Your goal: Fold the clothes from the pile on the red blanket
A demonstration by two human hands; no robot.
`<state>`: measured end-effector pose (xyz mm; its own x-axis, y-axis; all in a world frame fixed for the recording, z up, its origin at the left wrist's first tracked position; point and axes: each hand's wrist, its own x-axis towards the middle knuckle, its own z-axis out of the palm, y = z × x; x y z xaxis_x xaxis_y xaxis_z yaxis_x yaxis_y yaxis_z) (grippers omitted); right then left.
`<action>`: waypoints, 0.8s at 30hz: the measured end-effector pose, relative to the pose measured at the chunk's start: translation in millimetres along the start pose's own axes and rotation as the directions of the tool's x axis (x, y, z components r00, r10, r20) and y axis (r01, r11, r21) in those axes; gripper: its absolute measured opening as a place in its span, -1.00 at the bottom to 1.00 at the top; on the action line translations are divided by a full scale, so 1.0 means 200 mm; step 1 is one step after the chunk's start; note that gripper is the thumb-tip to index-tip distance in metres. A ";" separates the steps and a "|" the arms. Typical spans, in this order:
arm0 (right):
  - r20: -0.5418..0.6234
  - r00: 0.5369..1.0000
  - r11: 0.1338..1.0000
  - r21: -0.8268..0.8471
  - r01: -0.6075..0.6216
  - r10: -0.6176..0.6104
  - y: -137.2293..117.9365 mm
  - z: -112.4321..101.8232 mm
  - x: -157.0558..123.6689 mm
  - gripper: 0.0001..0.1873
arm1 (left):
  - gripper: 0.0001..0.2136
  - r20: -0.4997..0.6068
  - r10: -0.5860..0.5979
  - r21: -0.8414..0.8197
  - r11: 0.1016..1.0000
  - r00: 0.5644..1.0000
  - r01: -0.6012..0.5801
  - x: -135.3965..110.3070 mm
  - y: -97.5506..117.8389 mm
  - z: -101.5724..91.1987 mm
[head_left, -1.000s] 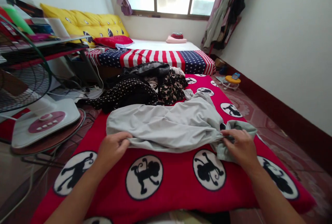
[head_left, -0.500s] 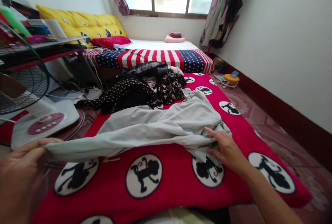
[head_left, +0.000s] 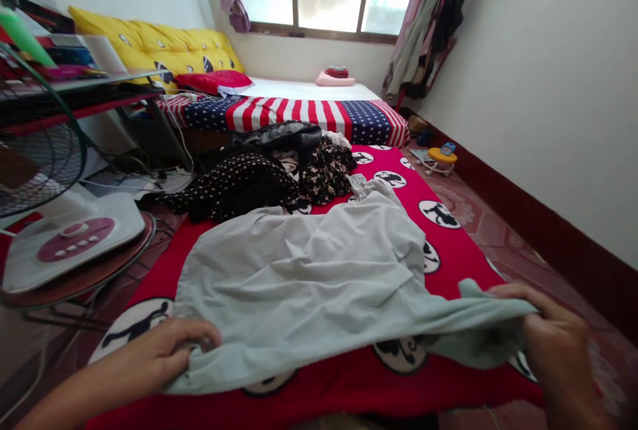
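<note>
No words or numbers could be read anywhere. The buttons (head_left: pixel 70 250) on the white fan base (head_left: pixel 121 217) were too small to show letters, and the things (head_left: pixel 67 72) on the desk (head_left: pixel 124 77) were too blurry.

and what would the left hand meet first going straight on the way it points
Most likely the pale garment: the left hand grips its near edge, and more of it spreads ahead. How high it sits above the red blanket is hard to judge.
</note>
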<state>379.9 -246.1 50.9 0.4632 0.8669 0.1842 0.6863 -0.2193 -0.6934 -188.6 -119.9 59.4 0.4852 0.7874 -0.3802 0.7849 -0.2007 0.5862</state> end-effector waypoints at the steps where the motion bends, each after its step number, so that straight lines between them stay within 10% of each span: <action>1: 0.070 0.995 0.997 0.029 -0.069 0.067 0.01 0.04 0.02 -0.77 | -0.64 0.062 -0.019 0.024 1.000 0.998 0.017 0.00 0.00 0.01; 4: 0.278 0.949 0.949 0.233 -0.213 0.145 -0.04 0.13 0.12 -0.53 | -0.62 0.108 -0.002 -0.057 0.998 0.994 0.008 0.03 -0.01 -0.04; 7: 0.202 0.976 0.826 0.534 -0.182 0.084 -0.10 0.20 0.30 -0.46 | -0.62 -0.184 0.010 -0.194 0.980 0.983 -0.046 0.14 -0.05 -0.15; 12: 0.045 0.967 0.862 0.445 -0.243 0.249 -0.11 0.46 0.70 -0.55 | -0.39 -0.680 -0.064 -0.088 0.996 0.730 0.005 0.53 -0.08 -0.25; 17: 0.022 0.966 0.902 0.353 -0.248 0.257 -0.19 0.68 0.86 -0.48 | -0.24 -0.587 -0.117 -0.023 0.991 0.801 0.128 0.76 0.00 -0.19; 20: 0.086 0.985 0.917 0.361 -0.172 0.151 -0.27 0.62 0.80 -0.54 | -0.45 -0.640 0.050 0.057 0.998 0.766 -0.017 0.70 0.08 -0.14; 24: -0.232 0.972 0.910 0.411 0.056 0.044 -0.24 0.35 0.63 -0.63 | -0.74 -0.777 0.347 0.253 0.936 0.525 -0.245 0.44 0.13 -0.10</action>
<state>366.4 -95.7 58.1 0.6104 0.7291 0.3097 0.4205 0.0331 -0.9067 -134.1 -44.5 55.9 0.2282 0.7968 0.5595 0.7132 -0.5280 0.4610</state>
